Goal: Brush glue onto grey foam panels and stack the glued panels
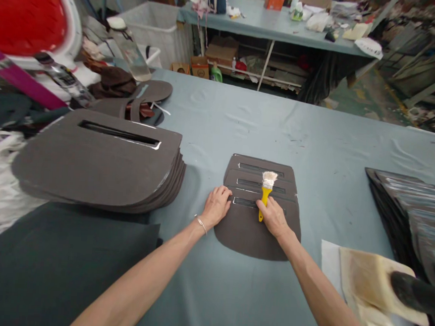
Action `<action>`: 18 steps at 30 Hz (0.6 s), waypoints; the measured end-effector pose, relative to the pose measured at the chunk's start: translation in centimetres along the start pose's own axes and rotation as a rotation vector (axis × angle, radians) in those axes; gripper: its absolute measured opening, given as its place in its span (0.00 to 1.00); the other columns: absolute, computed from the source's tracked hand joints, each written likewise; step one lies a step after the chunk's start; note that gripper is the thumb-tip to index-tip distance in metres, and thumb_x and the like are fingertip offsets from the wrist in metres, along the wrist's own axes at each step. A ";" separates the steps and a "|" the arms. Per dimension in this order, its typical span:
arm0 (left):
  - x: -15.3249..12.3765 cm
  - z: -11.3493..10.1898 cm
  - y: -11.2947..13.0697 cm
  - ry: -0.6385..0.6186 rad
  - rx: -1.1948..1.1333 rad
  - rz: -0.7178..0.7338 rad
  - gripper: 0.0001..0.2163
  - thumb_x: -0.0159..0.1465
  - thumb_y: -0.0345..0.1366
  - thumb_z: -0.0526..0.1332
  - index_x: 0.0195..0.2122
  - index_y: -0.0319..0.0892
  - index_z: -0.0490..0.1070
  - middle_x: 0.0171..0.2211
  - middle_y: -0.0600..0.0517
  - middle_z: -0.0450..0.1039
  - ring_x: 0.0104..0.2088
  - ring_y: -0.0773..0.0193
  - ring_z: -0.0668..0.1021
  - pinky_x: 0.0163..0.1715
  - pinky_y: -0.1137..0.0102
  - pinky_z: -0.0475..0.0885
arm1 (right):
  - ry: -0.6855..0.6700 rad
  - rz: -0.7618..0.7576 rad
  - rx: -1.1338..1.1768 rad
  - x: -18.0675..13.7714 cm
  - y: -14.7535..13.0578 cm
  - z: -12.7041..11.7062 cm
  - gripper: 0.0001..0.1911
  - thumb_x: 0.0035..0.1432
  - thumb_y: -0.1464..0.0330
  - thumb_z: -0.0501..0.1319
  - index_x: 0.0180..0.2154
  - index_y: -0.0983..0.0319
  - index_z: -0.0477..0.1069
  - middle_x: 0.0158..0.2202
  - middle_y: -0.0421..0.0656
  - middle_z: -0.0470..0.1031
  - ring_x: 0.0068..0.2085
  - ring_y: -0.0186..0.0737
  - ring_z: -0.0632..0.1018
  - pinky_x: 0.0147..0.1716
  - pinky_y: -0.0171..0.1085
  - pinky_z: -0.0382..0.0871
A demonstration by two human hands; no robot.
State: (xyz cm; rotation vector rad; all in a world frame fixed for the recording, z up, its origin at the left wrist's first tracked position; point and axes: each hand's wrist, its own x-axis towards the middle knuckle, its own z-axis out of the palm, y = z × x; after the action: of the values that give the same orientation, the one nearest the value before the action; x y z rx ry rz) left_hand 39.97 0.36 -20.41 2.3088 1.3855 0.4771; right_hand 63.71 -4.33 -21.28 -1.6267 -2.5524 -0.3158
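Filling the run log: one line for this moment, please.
right hand: grips yellow brush | left hand: flat on fanned dark slotted pieces | bristles over middle slot | big stack at left

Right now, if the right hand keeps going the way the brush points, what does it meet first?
Probably only more of the fanned dark slotted pieces beneath the right hand and yellow brush, then bare table cover.

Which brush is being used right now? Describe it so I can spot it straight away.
On the grey-blue table, look at the small fanned pile of dark slotted pieces in the middle, between the two hands. The right hand holds a brush over the slots; it is the only thing there with a yellow handle and white bristles.
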 end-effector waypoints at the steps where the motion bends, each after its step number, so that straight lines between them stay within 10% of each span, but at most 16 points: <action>1: 0.0 0.0 0.0 0.000 0.002 -0.003 0.11 0.59 0.29 0.57 0.43 0.46 0.62 0.44 0.51 0.64 0.45 0.61 0.67 0.45 0.65 0.64 | 0.004 -0.004 0.002 0.0 0.1 0.1 0.09 0.60 0.75 0.51 0.37 0.62 0.70 0.31 0.47 0.66 0.35 0.42 0.63 0.33 0.36 0.58; 18: -0.1 -0.3 -0.3 0.011 0.018 -0.022 0.11 0.59 0.30 0.58 0.42 0.46 0.62 0.43 0.51 0.64 0.44 0.61 0.67 0.44 0.65 0.64 | 0.139 0.003 0.079 -1.6 0.2 1.4 0.08 0.59 0.76 0.52 0.36 0.63 0.69 0.34 0.47 0.68 0.37 0.40 0.66 0.35 0.36 0.60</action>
State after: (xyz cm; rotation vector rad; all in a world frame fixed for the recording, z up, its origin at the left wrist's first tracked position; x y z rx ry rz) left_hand 39.61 0.46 -20.34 2.3064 1.4241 0.4730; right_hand 64.62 -5.29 -22.93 -1.5251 -2.4275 -0.3120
